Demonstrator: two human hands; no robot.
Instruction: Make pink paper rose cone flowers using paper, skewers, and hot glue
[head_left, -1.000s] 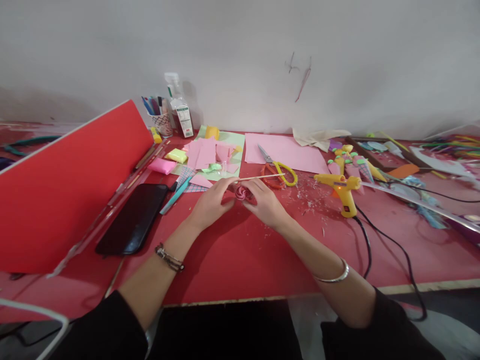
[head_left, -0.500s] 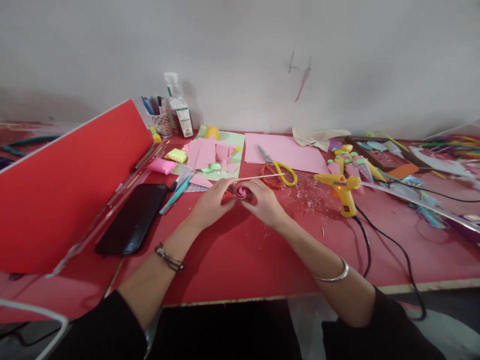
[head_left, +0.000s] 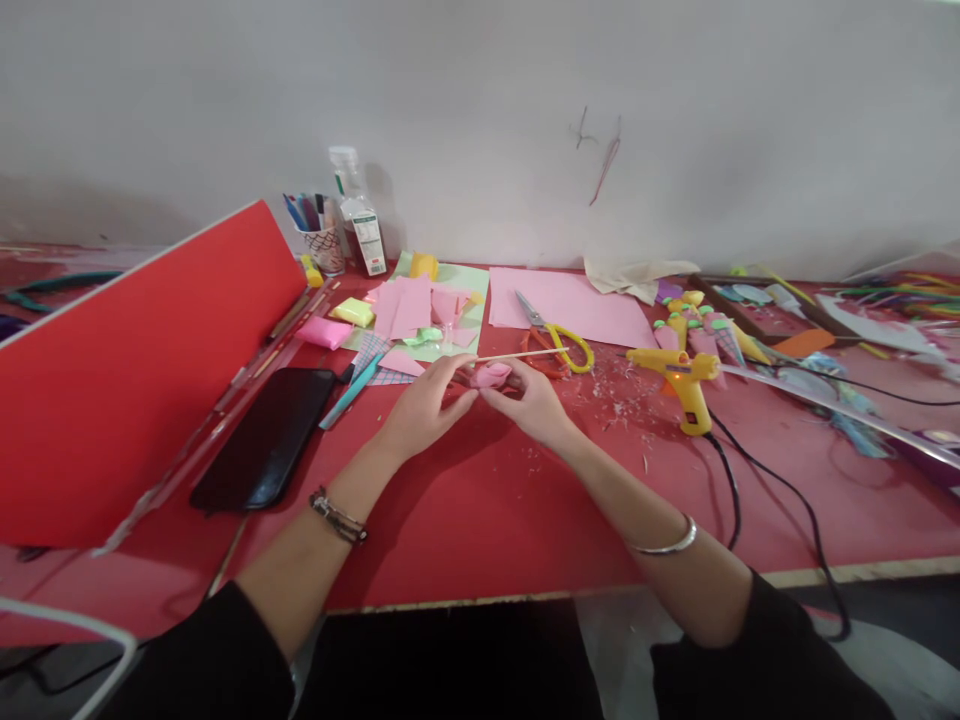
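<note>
Over the middle of the red table, a small rolled pink piece of paper or foam (head_left: 491,376) sits between my fingertips. My left hand (head_left: 422,408) is closed on its left side, thumb and fingers pinching. From the right, my right hand (head_left: 536,405) grips the same piece with curled fingers. A thin pale stick (head_left: 525,354) extends rightward from the left fingertips; whether it is pinched there or lies behind them I cannot tell. Just beyond the hands are scissors (head_left: 556,332) with yellow and orange handles. A turquoise cutter-like tool (head_left: 351,390) lies left of my left hand.
A yellow glue gun (head_left: 682,382) with a black cord stands at right, near several pink and yellow cones (head_left: 701,335). Pink sheets (head_left: 577,305) lie at the back. On the left are a black phone (head_left: 262,440), a raised red board (head_left: 150,370) and a glass bottle (head_left: 364,225).
The rolled pink piece has turned between my fingers: its spiral end faced up toward me, and now more of its pale pink side shows. Both hands stay in nearly the same place.
</note>
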